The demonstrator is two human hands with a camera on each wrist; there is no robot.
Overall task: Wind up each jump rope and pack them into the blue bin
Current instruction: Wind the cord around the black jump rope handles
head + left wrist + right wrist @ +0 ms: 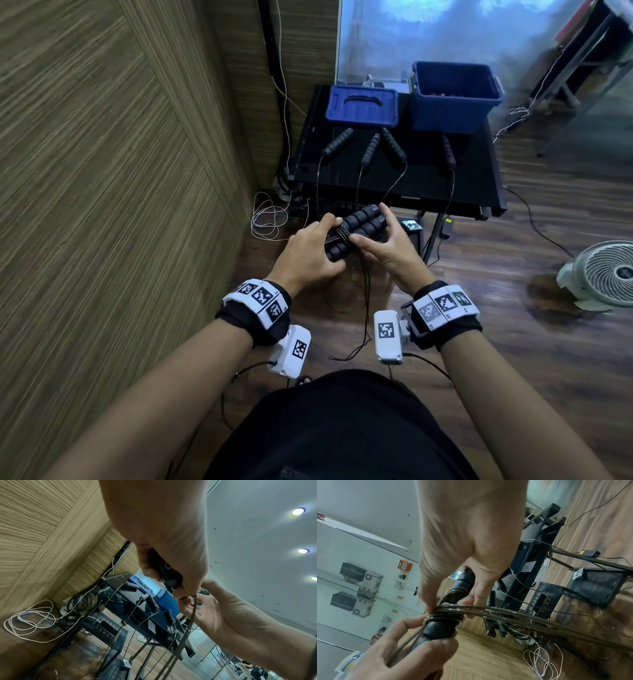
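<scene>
Both hands hold one jump rope in front of the black table. Its two black ribbed handles (361,221) lie side by side, and the thin dark cord (342,234) is wound round their middle. My left hand (317,248) grips the near ends of the handles (169,574). My right hand (382,236) curls round the far ends (462,586), its thumb on the cord turns (447,616). Loose cord loops (364,294) hang down to the floor. The open blue bin (455,99) stands at the table's far right. Several more handles (337,142) lie on the table, cords hanging off its front.
A blue lid (361,106) lies left of the bin on the table (479,195). A wood-panelled wall (120,171) rises close on the left. A white cable coil (265,219) lies at the table's foot. A floor fan (606,274) stands at the right.
</scene>
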